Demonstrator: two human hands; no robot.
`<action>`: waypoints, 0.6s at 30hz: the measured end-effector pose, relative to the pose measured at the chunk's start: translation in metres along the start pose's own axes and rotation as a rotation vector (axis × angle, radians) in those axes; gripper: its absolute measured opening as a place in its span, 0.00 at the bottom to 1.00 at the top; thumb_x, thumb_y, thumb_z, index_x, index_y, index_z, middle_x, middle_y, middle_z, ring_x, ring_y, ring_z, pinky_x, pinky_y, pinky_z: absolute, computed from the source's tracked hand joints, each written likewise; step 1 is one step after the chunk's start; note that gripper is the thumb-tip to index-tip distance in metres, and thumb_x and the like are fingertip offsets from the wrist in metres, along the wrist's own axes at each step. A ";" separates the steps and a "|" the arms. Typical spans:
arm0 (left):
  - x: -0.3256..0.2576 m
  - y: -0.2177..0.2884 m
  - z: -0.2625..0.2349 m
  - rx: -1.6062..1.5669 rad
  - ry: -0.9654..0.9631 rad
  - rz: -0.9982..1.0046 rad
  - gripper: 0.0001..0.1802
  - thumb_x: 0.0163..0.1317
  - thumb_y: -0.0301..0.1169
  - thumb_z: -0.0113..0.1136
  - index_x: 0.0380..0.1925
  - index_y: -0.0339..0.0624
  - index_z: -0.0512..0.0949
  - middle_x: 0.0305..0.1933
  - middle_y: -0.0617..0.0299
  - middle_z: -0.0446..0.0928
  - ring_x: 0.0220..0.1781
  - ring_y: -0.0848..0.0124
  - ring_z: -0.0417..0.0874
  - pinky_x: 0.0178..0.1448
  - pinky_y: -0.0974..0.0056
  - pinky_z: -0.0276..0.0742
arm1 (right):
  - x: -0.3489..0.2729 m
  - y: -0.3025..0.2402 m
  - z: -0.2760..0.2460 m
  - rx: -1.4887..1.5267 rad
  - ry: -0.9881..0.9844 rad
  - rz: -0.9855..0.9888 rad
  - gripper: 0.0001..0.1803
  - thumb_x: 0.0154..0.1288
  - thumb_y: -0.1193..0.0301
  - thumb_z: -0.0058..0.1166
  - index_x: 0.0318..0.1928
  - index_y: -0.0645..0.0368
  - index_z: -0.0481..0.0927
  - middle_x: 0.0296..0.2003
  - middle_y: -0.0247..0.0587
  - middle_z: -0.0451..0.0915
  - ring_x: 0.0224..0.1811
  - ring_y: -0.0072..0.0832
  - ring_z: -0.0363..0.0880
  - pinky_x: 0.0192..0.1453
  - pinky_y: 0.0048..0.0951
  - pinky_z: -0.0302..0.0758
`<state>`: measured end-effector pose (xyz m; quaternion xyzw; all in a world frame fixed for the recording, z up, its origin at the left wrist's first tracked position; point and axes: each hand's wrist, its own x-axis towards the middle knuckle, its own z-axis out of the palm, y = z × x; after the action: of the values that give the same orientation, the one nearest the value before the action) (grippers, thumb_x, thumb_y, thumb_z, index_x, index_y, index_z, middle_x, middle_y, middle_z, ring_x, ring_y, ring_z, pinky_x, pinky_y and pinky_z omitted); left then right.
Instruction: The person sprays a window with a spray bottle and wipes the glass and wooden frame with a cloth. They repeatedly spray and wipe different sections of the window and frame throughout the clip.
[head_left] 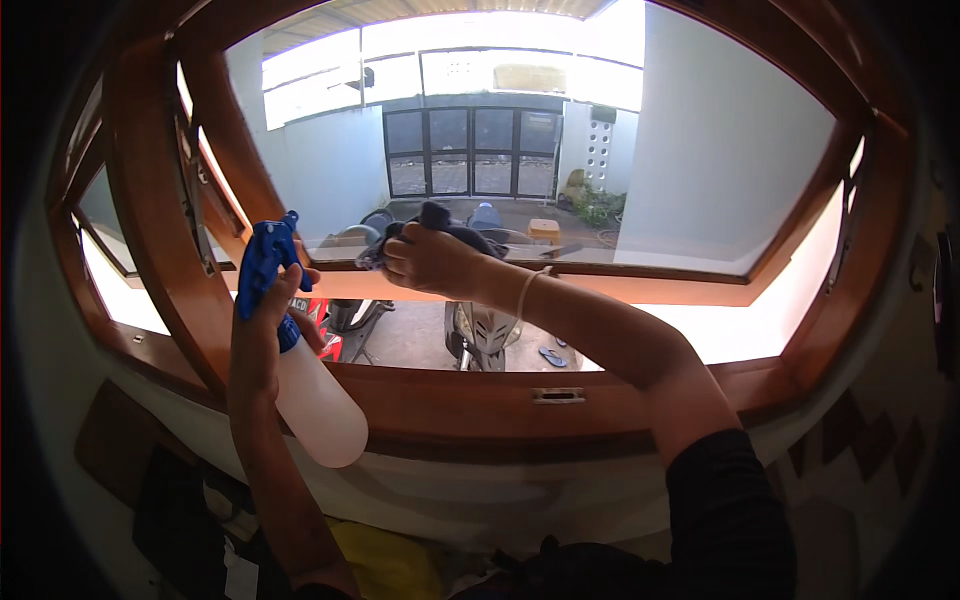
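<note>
My left hand (268, 312) is closed around the neck of a spray bottle (325, 405), which has a blue trigger head (268, 255) and a whitish see-through body. The bottle tilts, its base pointing down to the right. My right hand (425, 258) grips a dark cloth (440, 217) against the lower part of the window pane (330, 190). Part of the cloth bunches up above my knuckles. The pane sits in a brown wooden sash that is swung outward at the bottom.
A brown wooden window frame (480, 425) with a metal latch plate (558, 396) runs below my arms. A metal stay (195, 170) is on its left side. Outside stand motorbikes (483, 330), and slippers (552, 356) lie on the ground. Something yellow (385, 565) is underneath me.
</note>
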<state>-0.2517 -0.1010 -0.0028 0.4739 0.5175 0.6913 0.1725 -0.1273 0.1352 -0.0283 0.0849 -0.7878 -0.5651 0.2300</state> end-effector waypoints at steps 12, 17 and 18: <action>-0.050 0.028 0.167 -0.076 -0.406 -0.052 0.31 0.56 0.46 0.62 0.57 0.42 0.70 0.39 0.55 0.81 0.13 0.71 0.76 0.18 0.66 0.71 | -0.277 0.033 -0.102 -0.146 -0.153 0.078 0.25 0.58 0.65 0.54 0.58 0.36 0.73 0.40 0.13 0.70 0.46 0.18 0.66 0.46 0.27 0.66; -0.068 0.045 0.212 -0.120 -0.509 -0.153 0.32 0.59 0.47 0.60 0.56 0.38 0.68 0.41 0.59 0.79 0.14 0.72 0.75 0.23 0.66 0.73 | -0.396 0.051 -0.144 -0.210 -0.346 0.105 0.27 0.60 0.65 0.51 0.62 0.34 0.68 0.46 0.15 0.70 0.47 0.20 0.65 0.51 0.29 0.66; -0.070 0.048 0.220 -0.123 -0.527 -0.152 0.32 0.59 0.47 0.60 0.57 0.38 0.68 0.41 0.58 0.79 0.14 0.72 0.76 0.22 0.65 0.73 | -0.416 0.054 -0.156 -0.234 -0.378 0.127 0.28 0.60 0.65 0.51 0.62 0.34 0.68 0.49 0.14 0.70 0.48 0.20 0.64 0.52 0.29 0.66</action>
<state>-0.0216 -0.0495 0.0093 0.5858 0.4460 0.5594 0.3808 0.3167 0.1853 -0.0494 -0.0994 -0.7496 -0.6429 0.1216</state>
